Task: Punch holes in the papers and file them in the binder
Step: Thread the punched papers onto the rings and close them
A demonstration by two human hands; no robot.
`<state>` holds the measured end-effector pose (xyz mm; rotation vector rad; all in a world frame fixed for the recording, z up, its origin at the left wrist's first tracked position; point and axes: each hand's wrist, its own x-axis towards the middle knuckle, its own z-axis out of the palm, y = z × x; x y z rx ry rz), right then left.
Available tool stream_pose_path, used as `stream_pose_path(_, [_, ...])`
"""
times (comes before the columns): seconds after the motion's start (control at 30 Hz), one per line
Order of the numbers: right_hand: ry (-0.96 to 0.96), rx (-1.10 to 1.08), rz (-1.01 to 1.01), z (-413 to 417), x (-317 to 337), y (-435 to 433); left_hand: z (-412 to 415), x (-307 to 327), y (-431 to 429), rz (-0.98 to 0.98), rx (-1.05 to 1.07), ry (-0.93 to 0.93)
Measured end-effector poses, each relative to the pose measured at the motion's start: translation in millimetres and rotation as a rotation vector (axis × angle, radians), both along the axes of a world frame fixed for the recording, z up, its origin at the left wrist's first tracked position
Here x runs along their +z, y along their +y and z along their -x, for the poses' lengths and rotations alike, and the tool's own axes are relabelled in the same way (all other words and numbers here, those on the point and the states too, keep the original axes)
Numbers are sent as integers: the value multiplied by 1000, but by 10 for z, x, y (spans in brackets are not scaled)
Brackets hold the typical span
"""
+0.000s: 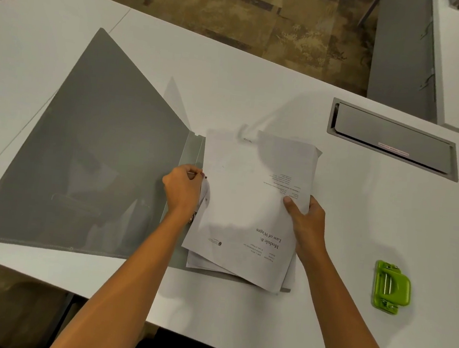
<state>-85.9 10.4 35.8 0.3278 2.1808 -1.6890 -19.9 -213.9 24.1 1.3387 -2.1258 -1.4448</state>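
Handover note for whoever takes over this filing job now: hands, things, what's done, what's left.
Left hand pinches the metal fastener at the spine of the open grey plastic binder.
Right hand grips the right edge of the white printed paper stack, which lies unevenly over the binder's right half.
Green hole punch sits apart on the white table, to the right.
Done: a punched hole shows at a sheet's left edge.
Left: seat the sheets on the fastener, square them, close the binder.

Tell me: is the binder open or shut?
Open. The binder has its grey cover spread out to the left on the table, and the papers lie over its right half.
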Motion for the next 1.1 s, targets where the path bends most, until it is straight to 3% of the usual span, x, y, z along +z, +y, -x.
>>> stream_pose_path(0.67, [54, 55, -106, 76, 118, -80, 63, -40, -57, 76, -61, -119])
stream_pose_path(0.9, [25, 73, -134, 96, 92, -24, -246, 166, 141, 171, 15, -22])
stream_pose_path(1.1, [-21, 93, -126, 130, 38, 11, -676, 169, 374, -5, 44, -108])
